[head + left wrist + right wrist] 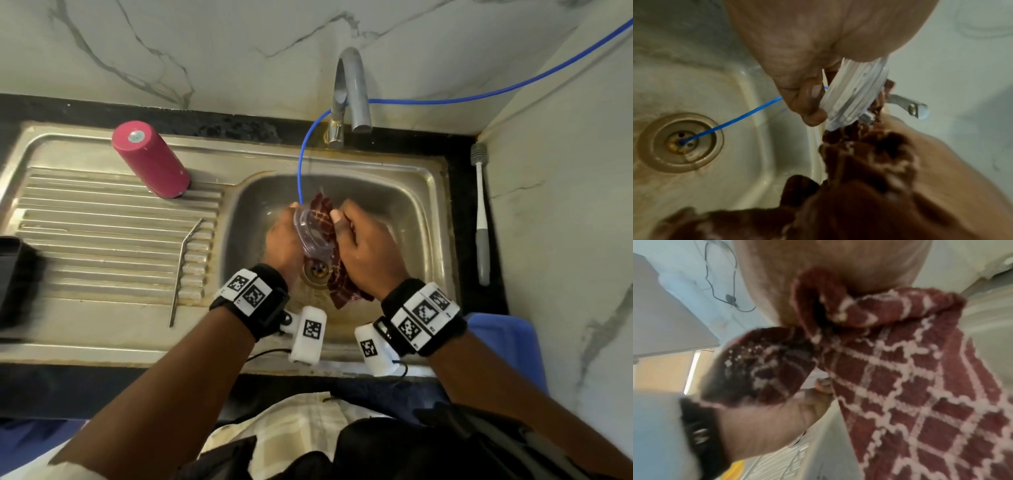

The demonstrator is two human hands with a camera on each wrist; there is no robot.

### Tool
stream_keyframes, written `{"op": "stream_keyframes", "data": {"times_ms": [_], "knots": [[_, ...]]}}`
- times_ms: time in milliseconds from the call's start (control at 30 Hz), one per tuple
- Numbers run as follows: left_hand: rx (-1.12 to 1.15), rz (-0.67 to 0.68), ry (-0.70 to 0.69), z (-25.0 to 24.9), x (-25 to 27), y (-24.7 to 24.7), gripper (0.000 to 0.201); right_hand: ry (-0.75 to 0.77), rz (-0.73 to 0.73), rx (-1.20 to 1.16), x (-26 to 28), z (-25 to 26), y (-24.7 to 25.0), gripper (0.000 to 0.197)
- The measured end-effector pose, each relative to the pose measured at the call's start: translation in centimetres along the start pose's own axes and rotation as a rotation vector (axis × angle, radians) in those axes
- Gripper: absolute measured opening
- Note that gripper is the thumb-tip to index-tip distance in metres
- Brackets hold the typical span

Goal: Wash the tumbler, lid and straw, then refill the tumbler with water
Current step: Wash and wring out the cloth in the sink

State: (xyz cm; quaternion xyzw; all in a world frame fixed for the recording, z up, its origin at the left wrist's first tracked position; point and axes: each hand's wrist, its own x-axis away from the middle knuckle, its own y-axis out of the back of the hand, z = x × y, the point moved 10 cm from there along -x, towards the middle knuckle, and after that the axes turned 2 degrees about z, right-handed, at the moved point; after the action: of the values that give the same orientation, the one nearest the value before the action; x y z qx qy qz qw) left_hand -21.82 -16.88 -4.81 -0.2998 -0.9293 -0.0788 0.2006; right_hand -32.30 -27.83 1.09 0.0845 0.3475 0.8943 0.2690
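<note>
The tumbler stands on the draining board left of the sink, the straw lying in front of it; a brush lies right of the sink.

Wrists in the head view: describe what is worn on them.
Arms bare, no sleeves. Each wrist has a black band carrying white blocks printed with black square codes: left, right. A white coded box hangs under each; thin black cables trail off.
</note>
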Motion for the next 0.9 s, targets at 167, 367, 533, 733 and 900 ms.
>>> {"op": "stream_keyframes", "data": {"times_ms": [167,367,533,733,900], "knots": [[0.224,-0.064,0.05,0.7,0.4,-0.5,0.009,0.106,-0.104,0.123,1.2,2.1,1.3,0.025],[0.514,-0.081,0.24,2.9,-0.3,-1.5,0.061,0.282,-0.02,0.257,1.3,4.2,1.6,0.021],[0.382,-0.071,0.197,1.3,-0.5,-1.2,0.058,0.307,-0.007,0.173,-0.9,5.2,4.1,0.023],[0.185,0.0,0.054,-1.7,-0.1,-2.2,0.036,0.223,-0.057,0.281,-2.8,7.0,3.7,0.019],[0.436,-0.109,0.118,-1.1,-1.6,-0.3,0.03,0.294,-0.041,0.246,-0.6,7.0,1.2,0.02]]}}
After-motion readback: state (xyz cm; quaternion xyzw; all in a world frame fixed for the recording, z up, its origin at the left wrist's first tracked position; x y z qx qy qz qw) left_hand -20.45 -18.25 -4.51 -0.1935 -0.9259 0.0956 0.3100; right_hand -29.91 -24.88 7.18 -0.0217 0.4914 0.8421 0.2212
